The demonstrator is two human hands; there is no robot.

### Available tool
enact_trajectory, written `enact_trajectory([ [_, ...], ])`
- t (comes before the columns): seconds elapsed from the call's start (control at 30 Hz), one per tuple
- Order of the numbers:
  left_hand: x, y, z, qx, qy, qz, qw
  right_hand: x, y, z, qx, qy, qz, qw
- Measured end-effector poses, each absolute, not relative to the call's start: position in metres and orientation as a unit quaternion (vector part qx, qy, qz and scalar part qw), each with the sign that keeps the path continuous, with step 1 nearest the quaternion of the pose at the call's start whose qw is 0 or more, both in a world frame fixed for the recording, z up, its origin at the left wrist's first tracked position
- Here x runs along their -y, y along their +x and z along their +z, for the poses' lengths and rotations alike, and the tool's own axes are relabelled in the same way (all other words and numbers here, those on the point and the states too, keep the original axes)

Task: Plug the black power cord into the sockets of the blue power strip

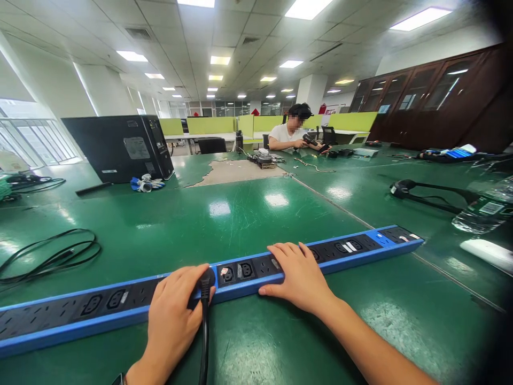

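Observation:
A long blue power strip (352,248) with black sockets lies across the green table (224,219) in front of me. My left hand (174,315) is closed around a black plug (206,279) that sits in a socket of the strip; its black cable (203,342) runs down toward me. My right hand (298,275) lies flat on the strip just to the right, fingers spread over the sockets, thumb on the front edge.
A coiled black cable (52,256) lies at the left. A black computer case (120,147) stands at the back left. A plastic bottle (484,208) and a black headset (404,190) lie at the right. A person sits at the far end holding a device.

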State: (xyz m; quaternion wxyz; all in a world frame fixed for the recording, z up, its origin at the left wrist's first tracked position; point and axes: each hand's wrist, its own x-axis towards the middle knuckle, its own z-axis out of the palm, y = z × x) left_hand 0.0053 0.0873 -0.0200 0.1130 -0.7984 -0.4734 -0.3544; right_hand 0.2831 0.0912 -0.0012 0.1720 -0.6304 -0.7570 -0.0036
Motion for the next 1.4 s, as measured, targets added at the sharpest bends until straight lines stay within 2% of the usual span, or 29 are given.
enact_trajectory([
  [0.43,-0.086,0.004,-0.023,0.493,-0.779,-0.383,0.056,-0.092,0.283,-0.003,0.755,-0.634,-0.008,0.167],
  [0.63,-0.082,0.003,-0.009,0.544,-0.692,-0.473,-0.026,-0.092,0.284,-0.006,0.759,-0.627,-0.013,0.178],
  [0.8,-0.076,-0.047,0.000,0.601,-0.657,-0.452,0.050,-0.092,0.285,-0.007,0.760,-0.625,-0.022,0.175],
  [0.93,-0.066,-0.104,-0.011,0.629,-0.662,-0.396,0.091,-0.093,0.285,-0.008,0.761,-0.623,-0.024,0.176],
  [1.2,-0.074,-0.101,-0.010,0.569,-0.729,-0.376,0.064,-0.093,0.284,-0.005,0.757,-0.632,-0.007,0.162],
  [1.4,-0.075,-0.107,-0.001,0.584,-0.717,-0.380,0.034,-0.092,0.283,-0.001,0.753,-0.640,0.008,0.152],
])
